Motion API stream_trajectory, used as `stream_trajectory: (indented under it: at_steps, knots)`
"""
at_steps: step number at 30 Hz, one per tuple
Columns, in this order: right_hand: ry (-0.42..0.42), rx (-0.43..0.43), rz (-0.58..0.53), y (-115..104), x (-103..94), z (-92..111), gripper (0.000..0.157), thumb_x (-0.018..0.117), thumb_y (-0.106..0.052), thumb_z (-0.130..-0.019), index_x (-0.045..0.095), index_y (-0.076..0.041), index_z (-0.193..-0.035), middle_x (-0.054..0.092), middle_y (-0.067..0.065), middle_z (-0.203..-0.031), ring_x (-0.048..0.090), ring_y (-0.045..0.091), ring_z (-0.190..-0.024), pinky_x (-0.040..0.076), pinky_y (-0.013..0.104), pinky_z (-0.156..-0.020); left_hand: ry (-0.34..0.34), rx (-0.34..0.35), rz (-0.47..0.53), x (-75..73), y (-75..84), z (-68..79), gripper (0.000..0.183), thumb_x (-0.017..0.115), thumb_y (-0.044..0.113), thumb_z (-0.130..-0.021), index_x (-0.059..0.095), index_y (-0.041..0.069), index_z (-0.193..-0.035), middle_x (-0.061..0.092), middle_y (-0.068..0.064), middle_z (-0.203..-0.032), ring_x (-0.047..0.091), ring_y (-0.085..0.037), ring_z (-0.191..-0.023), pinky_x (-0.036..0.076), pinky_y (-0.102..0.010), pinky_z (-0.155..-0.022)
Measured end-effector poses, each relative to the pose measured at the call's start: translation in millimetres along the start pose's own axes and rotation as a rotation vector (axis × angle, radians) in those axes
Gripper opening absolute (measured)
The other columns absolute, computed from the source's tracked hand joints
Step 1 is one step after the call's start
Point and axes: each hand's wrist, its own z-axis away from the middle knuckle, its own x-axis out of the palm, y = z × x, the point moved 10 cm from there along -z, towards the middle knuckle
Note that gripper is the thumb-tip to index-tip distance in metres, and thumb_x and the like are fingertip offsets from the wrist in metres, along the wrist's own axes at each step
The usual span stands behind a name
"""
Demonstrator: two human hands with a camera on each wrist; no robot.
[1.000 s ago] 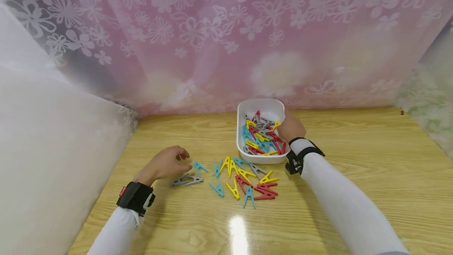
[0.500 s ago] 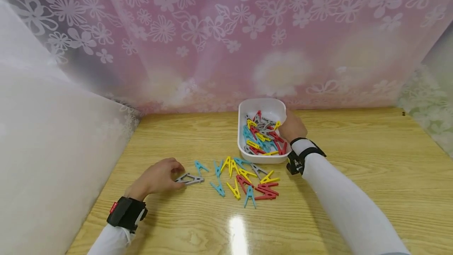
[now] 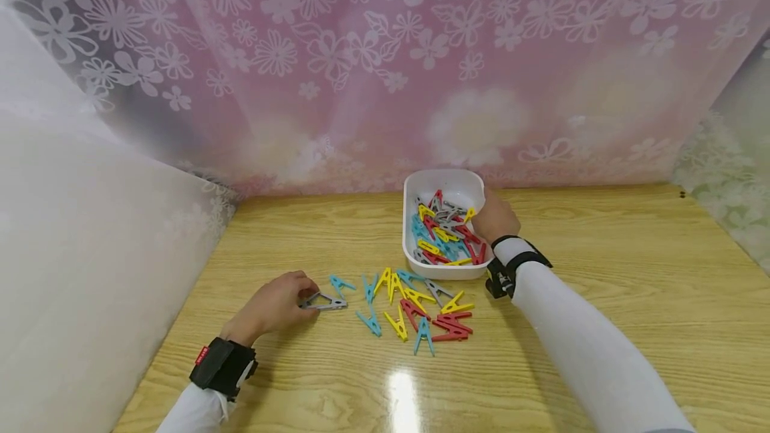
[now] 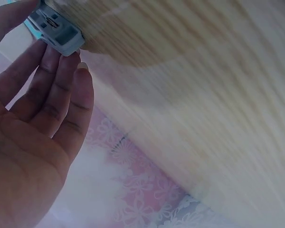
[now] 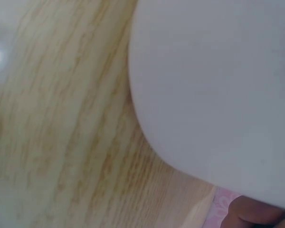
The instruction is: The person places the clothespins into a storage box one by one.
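My left hand (image 3: 278,306) is low over the table's left part. Its thumb and fingers pinch a grey plastic clothespin (image 4: 59,31), seen from its end in the left wrist view. In the head view the grey clothespin (image 3: 332,303) shows partly beyond the fingertips. A blue clothespin (image 3: 341,285) lies just past them. My right hand (image 3: 496,218) grips the right rim of a white plastic tub (image 3: 407,219); its fingers are mostly hidden. Red, yellow, blue and grey clothespins (image 3: 442,229) lie heaped inside. The tub's outer wall (image 5: 209,95) fills much of the right wrist view.
Several loose clothespins are spread in front of the tub, among them yellow ones (image 3: 397,323), red ones (image 3: 451,329) and a blue one (image 3: 424,333). The wooden table (image 3: 625,272) reaches back to a pink flowered curtain (image 3: 361,85). A white cloth wall (image 3: 90,239) stands at the left.
My left hand has come down toward the table and its fingers have closed round a grey clothespin. My right hand has stayed at the tub's rim.
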Motion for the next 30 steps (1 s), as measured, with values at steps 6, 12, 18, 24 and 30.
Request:
stream_trajectory:
  at_steps: [6, 12, 18, 24, 30]
  knots:
    - [-0.007, 0.004, -0.007, 1.4, -0.1, -0.5, 0.049, 0.06, -0.008, -0.09, 0.043, -0.004, -0.136, 0.059, 0.024, -0.12, 0.059, 0.045, -0.101, 0.048, 0.06, -0.078, 0.001, -0.032, 0.01, -1.1, -2.7, -2.7, 0.027, 0.079, 0.026, -0.079, 0.07, 0.01, -0.098, 0.057, 0.006, -0.086, 0.054, -0.012, -0.078, 0.046, -0.033, -0.071]
    - [-0.005, 0.004, -0.007, 3.3, -1.2, -1.7, 0.049, 0.06, -0.009, -0.09, 0.043, -0.003, -0.136, 0.058, 0.025, -0.12, 0.059, 0.046, -0.101, 0.047, 0.061, -0.077, -0.016, -0.039, 0.061, -3.0, -7.3, -2.8, 0.029, 0.081, 0.029, -0.076, 0.07, 0.011, -0.096, 0.058, 0.007, -0.085, 0.056, -0.011, -0.079, 0.047, -0.033, -0.072]
    - [0.003, 0.012, -0.004, 3.0, -3.6, -0.9, 0.051, 0.061, -0.006, -0.088, 0.043, -0.003, -0.135, 0.059, 0.025, -0.119, 0.059, 0.045, -0.1, 0.047, 0.06, -0.078, -0.021, -0.026, 0.065, -4.7, -11.2, 0.2, 0.026, 0.081, 0.027, -0.076, 0.07, 0.011, -0.094, 0.059, 0.006, -0.084, 0.056, -0.01, -0.077, 0.047, -0.032, -0.07]
    - [-0.001, 0.01, -0.013, 2.8, -2.7, -0.6, 0.049, 0.062, -0.007, -0.089, 0.044, -0.003, -0.135, 0.059, 0.024, -0.12, 0.059, 0.045, -0.103, 0.046, 0.06, -0.08, -0.007, -0.031, 0.063, -5.2, -13.7, 3.7, 0.023, 0.08, 0.026, -0.077, 0.07, 0.011, -0.092, 0.058, 0.007, -0.082, 0.056, -0.01, -0.075, 0.047, -0.032, -0.068]
    - [-0.016, 0.016, -0.017, 3.2, 1.4, -1.2, 0.048, 0.06, -0.01, -0.092, 0.043, -0.003, -0.136, 0.059, 0.024, -0.12, 0.059, 0.045, -0.103, 0.047, 0.06, -0.08, -0.001, -0.074, 0.066, -15.9, -16.2, 1.7, 0.022, 0.078, 0.029, -0.08, 0.069, 0.013, -0.092, 0.06, 0.006, -0.085, 0.058, -0.013, -0.079, 0.048, -0.035, -0.07]
